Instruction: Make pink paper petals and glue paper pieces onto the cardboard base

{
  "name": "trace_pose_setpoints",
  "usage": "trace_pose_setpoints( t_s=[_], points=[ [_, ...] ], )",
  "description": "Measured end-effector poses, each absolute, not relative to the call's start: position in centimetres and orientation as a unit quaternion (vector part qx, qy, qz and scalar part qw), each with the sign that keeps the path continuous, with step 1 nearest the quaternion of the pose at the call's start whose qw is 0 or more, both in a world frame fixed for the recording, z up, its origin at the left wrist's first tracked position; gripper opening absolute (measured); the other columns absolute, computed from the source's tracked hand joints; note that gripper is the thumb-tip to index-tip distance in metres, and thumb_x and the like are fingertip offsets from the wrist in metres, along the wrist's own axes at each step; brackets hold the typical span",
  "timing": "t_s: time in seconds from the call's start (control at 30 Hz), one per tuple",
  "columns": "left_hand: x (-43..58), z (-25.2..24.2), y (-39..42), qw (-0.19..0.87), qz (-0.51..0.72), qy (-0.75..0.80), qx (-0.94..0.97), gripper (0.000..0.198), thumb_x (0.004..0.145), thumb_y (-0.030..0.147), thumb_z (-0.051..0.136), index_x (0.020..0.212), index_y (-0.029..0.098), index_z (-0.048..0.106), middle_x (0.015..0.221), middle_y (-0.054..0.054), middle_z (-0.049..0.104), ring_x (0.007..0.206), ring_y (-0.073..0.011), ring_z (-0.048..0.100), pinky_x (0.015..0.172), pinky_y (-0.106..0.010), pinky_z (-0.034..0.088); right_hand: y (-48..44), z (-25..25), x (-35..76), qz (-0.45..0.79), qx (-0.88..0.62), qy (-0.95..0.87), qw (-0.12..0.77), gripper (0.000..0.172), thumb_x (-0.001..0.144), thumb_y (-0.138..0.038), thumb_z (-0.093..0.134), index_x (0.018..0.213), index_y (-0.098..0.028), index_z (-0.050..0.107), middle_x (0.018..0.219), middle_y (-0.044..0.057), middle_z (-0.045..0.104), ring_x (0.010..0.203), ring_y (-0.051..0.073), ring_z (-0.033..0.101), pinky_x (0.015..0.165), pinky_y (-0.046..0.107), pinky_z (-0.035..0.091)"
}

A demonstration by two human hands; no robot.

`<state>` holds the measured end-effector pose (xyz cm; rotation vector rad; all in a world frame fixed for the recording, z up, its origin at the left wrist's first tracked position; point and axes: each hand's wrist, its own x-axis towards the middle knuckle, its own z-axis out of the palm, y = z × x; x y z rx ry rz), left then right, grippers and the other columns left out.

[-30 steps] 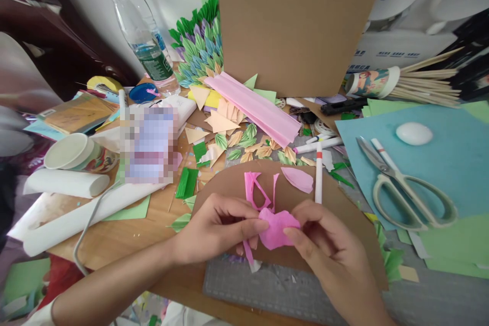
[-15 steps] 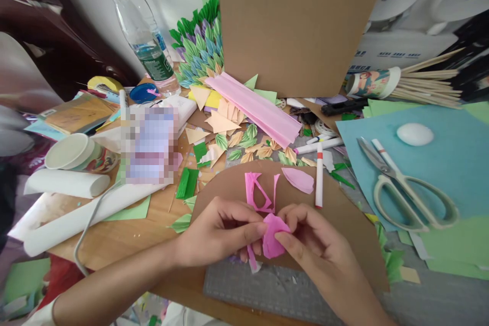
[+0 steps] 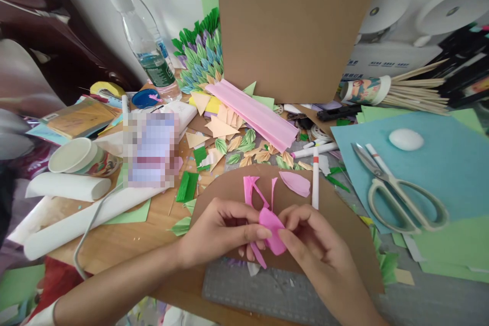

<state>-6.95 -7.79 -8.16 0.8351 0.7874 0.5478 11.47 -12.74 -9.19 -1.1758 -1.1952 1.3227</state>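
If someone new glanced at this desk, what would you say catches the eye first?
Both hands, left hand and right hand, pinch a pink paper piece over a brown card at the near edge. Behind stands a tall cardboard sheet, with a fan of green folded leaves to its left. Scissors lie on blue paper at the right.

Scissors (image 3: 397, 191) lay on the blue paper sheet (image 3: 439, 163) to my right, a white egg shape (image 3: 406, 139) beyond them. Two water bottles (image 3: 147, 46) stood at the back left by a tipped paper cup (image 3: 82, 157), and a tall cardboard sheet (image 3: 298, 25) rose behind the folded pink crepe (image 3: 255, 114).
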Motion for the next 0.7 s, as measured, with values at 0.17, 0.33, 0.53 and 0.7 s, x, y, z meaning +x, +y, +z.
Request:
trace_pose_setpoints(
  t_s=[0.17, 0.33, 0.53, 0.7],
  points=[
    [-6.9, -8.4, -7.7, 0.799, 0.282, 0.341, 0.408, 0.016, 0.079, 0.016, 0.076, 0.095, 0.018, 0.077, 0.069, 0.000, 0.070, 0.060, -0.0078, 0.069, 0.057, -0.013, 0.052, -10.5, -8.8, 13.7, 0.343, -0.570, -0.596, 0.450, 0.015, 0.088, -0.032, 0.064, 0.081, -0.024, 0.051, 0.083, -0.002, 0.064, 0.071, 0.011, 0.066, 0.062, 0.017, 0.054],
    [-7.3, -7.8, -7.2, 0.724, 0.381, 0.356, 0.451, 0.016, 0.082, 0.015, 0.072, 0.097, 0.019, 0.076, 0.089, -0.003, 0.073, 0.083, -0.0151, 0.074, 0.077, -0.022, 0.057, -6.4, -10.2, 17.1, 0.218, -0.602, -0.667, 0.381, 0.011, 0.089, -0.028, 0.059, 0.080, -0.023, 0.054, 0.068, -0.002, 0.058, 0.055, 0.014, 0.057, 0.053, 0.027, 0.050],
    [-8.1, -7.8, -6.1, 0.530, 0.476, 0.499, 0.494, 0.017, 0.084, 0.025, 0.071, 0.099, 0.017, 0.072, 0.099, -0.007, 0.075, 0.094, -0.0192, 0.071, 0.090, -0.029, 0.055, -7.1, -9.5, 15.4, 0.092, -0.553, -0.758, 0.333, 0.016, 0.084, -0.030, 0.066, 0.097, -0.021, 0.066, 0.105, 0.010, 0.064, 0.106, 0.032, 0.055, 0.094, 0.053, 0.042],
    [-8.2, -7.8, -5.8, 0.513, 0.479, 0.528, 0.479, 0.016, 0.084, 0.024, 0.067, 0.098, 0.018, 0.071, 0.103, -0.006, 0.073, 0.100, -0.0205, 0.068, 0.096, -0.033, 0.051, -9.0, -9.0, 11.7, 0.182, -0.440, -0.846, 0.238, 0.017, 0.091, -0.015, 0.054, 0.102, -0.023, 0.065, 0.101, 0.006, 0.065, 0.100, 0.024, 0.061, 0.090, 0.042, 0.050]
  ],
)
